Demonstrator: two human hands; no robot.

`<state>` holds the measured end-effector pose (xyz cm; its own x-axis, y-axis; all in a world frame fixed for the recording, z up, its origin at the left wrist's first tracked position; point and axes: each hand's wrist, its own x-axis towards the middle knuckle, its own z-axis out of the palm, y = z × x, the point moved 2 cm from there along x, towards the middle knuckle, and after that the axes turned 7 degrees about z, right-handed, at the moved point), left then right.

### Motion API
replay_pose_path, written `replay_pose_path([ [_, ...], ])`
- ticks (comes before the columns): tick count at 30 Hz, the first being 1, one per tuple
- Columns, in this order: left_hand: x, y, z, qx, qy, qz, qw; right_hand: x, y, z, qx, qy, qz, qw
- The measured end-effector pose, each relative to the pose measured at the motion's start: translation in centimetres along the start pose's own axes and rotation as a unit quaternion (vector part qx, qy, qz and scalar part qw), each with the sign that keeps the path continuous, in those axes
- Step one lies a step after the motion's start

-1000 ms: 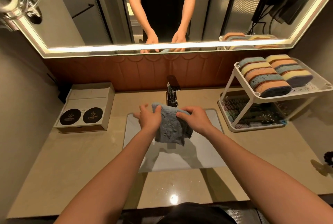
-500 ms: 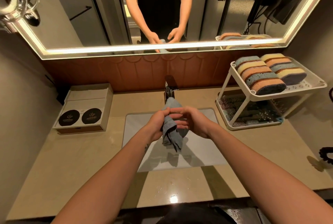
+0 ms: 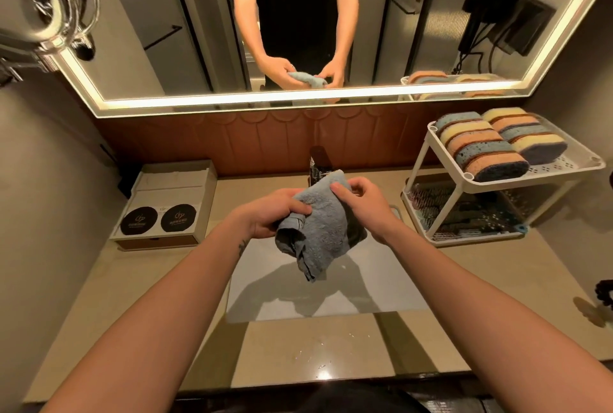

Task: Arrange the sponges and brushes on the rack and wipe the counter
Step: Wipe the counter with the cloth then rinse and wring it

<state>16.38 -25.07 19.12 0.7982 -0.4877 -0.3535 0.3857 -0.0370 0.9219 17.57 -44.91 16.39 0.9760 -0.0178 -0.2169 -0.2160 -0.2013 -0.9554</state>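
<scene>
A grey-blue cloth [image 3: 323, 230] hangs bunched over the white sink [image 3: 365, 286]. My left hand [image 3: 268, 215] grips its left side with curled fingers. My right hand [image 3: 360, 202] pinches its upper right corner. Several sponges [image 3: 497, 143] in blue, yellow and orange stand in two rows on the top shelf of the white rack [image 3: 564, 165] at the right. Brushes [image 3: 471, 213] lie on the rack's lower shelf, partly hidden by its frame.
A dark tap [image 3: 318, 163] stands behind the cloth. A beige box [image 3: 166, 203] with two black round labels sits at the back left. Water drops [image 3: 318, 356] glint on the beige counter's front edge [image 3: 298, 376]. A dark object [image 3: 605, 291] shows at the far right.
The cloth was squeezed narrow between both hands half a second ago. Now my hands have drawn apart and the cloth is spread wider between them.
</scene>
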Motion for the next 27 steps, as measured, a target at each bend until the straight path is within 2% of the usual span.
replay_pose_path([
  [6, -0.5, 0.5, -0.4, -0.053, 0.014, 0.008, 0.998, 0.1, -0.2, 0.0, 0.04, 0.028, -0.01, 0.999],
  [11, -1.4, 0.9, -0.6, -0.122, 0.015, -0.015, 0.992, -0.6, -1.6, 0.1, 0.112, -0.003, 0.015, 0.994],
  [14, -1.3, -0.1, -0.8, -0.136, 0.024, -0.036, 0.99, -1.1, -2.1, 0.6, 0.208, -0.046, 0.052, 0.976],
  [15, -1.0, -0.5, -0.8, -0.117, 0.04, -0.035, 0.992, -1.4, -2.3, 0.9, 0.229, -0.057, 0.067, 0.969],
  [17, 0.0, -1.6, -1.1, -0.019, 0.131, -0.005, 0.991, -2.1, -2.2, 1.6, 0.241, -0.051, 0.089, 0.965],
  [19, 0.5, -2.0, -1.0, 0.093, 0.233, 0.041, 0.967, -2.6, -1.7, 1.9, 0.229, -0.016, 0.102, 0.968],
  [20, 0.6, -2.1, -0.8, 0.115, 0.261, 0.059, 0.957, -2.8, -1.3, 1.7, 0.216, 0.01, 0.104, 0.971],
  [23, 1.1, -2.0, -0.2, 0.15, 0.282, 0.115, 0.941, -3.4, -0.3, 0.5, 0.171, 0.086, 0.091, 0.977],
  [27, 2.2, -2.1, 1.6, 0.265, 0.283, 0.173, 0.906, -4.9, 0.8, -1.7, 0.111, 0.16, 0.047, 0.98],
])
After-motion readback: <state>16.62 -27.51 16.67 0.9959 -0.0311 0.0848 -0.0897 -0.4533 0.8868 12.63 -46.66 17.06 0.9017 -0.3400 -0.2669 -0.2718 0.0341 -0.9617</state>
